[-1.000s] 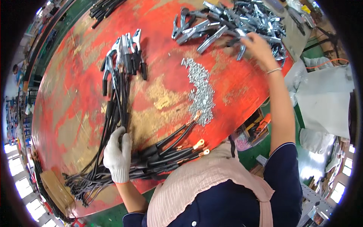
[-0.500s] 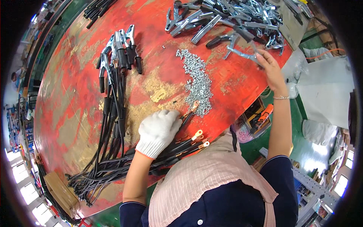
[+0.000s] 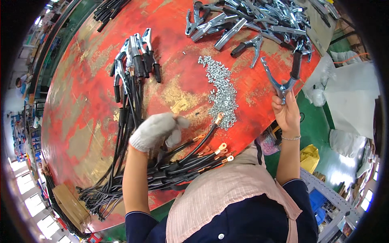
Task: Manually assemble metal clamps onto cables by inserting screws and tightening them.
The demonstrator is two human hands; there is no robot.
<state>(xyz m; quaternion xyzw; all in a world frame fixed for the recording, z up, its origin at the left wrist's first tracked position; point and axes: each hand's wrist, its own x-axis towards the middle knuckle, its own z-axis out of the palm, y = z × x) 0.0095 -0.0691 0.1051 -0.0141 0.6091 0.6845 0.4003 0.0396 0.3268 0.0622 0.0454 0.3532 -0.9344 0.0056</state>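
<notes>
Right hand (image 3: 288,115) has drawn a clamp (image 3: 289,84) nearer; cardboard box (image 3: 69,204) sits left

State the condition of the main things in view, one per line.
Held clamp: raised, its two arms spread apart
Right grip: bare, closed on the held clamp
Left grip: gloved; whether it holds anything is unclear
Clamp pile: loose, jumbled
Small metal fasteners: loose, heaped
Copper lugs: exposed, on cable ends
Red tabletop: paint worn in patches
</notes>
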